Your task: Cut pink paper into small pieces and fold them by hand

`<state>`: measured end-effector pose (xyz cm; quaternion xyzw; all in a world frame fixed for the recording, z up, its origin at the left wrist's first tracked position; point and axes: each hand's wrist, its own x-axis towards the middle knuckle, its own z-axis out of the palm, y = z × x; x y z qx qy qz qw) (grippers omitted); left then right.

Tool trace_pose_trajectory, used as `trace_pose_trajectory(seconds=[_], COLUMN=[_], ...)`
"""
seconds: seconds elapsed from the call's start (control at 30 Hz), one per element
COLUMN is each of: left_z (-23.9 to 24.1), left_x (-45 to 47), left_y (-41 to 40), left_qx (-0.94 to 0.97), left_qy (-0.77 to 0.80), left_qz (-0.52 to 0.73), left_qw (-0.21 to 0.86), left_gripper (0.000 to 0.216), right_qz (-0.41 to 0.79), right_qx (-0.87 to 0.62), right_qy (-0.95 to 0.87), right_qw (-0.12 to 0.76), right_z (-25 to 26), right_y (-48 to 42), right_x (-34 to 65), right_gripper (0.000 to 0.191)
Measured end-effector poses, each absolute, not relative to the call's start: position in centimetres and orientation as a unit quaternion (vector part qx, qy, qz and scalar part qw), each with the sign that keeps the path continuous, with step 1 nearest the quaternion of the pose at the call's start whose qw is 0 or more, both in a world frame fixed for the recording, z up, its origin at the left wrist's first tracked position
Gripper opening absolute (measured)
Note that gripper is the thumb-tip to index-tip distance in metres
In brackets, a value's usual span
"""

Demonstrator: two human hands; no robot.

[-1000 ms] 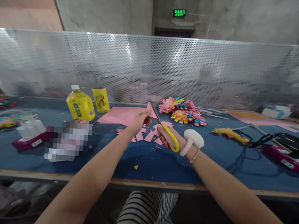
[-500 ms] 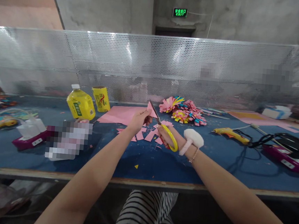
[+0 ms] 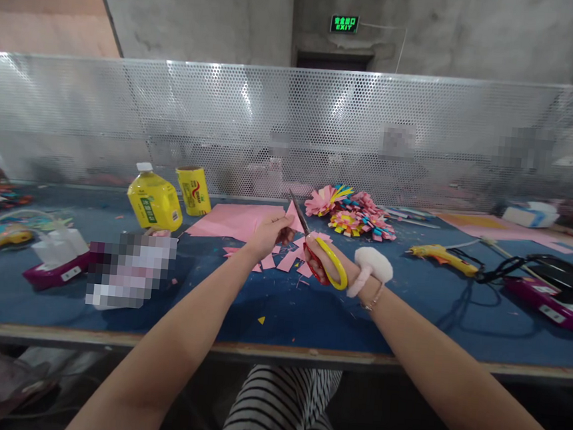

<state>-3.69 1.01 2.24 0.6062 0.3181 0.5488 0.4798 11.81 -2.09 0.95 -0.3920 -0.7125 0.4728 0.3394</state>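
Head view: left of centre in the frame stand a white-capped yellow jug (image 3: pixel 155 198) and a yellow canister (image 3: pixel 193 191); beside them lies pink sheet paper (image 3: pixel 223 221); at the centre the left hand (image 3: pixel 267 233) pinches a small pink paper piece (image 3: pixel 293 218), pointed end up; below it lie cut pink strips (image 3: pixel 287 262); the right hand (image 3: pixel 319 250) is wrapped round the handles of yellow-and-red scissors (image 3: pixel 339 266), blades close beside the piece, contact uncertain; right of centre sit paper flowers (image 3: pixel 354 214); the piece should be light, bendable and easily creased, best pinched at its broad lower end, clear of the blades; the scissors, rigid, suit a grip at the loops.
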Motion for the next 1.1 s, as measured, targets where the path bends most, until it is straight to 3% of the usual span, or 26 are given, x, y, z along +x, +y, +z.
trace_pose_trajectory(seconds=[0.57,0.67,0.83,0.97,1.1], left_z=[1.8,1.5,1.3,1.6,1.7], left_x=[-3.7,-3.8,-4.0,-3.7,-3.3], left_y=[1.2,1.6,1.9,1.4,0.8], left_qx=[0.633,0.651,0.673,0.689,0.701], left_qy=[0.316,0.334,0.368,0.382,0.394], left_qz=[0.518,0.508,0.491,0.463,0.436], left_qw=[0.481,0.454,0.413,0.406,0.404], left_gripper=[0.029,0.028,0.018,0.014,0.014], right_qz=[0.31,0.318,0.126,0.076,0.003], right_qx=[-0.474,-0.473,-0.48,-0.514,-0.461], right_qy=[-0.744,-0.757,-0.828,-0.827,-0.823], right_qw=[0.355,0.318,0.262,0.213,0.331], right_z=[0.3,-0.1,-0.4,-0.6,-0.1], right_y=[1.0,2.3,3.4,4.0,3.9], right_x=[13.0,13.9,15.1,15.7,15.5], right_gripper=[0.044,0.044,0.027,0.022,0.012])
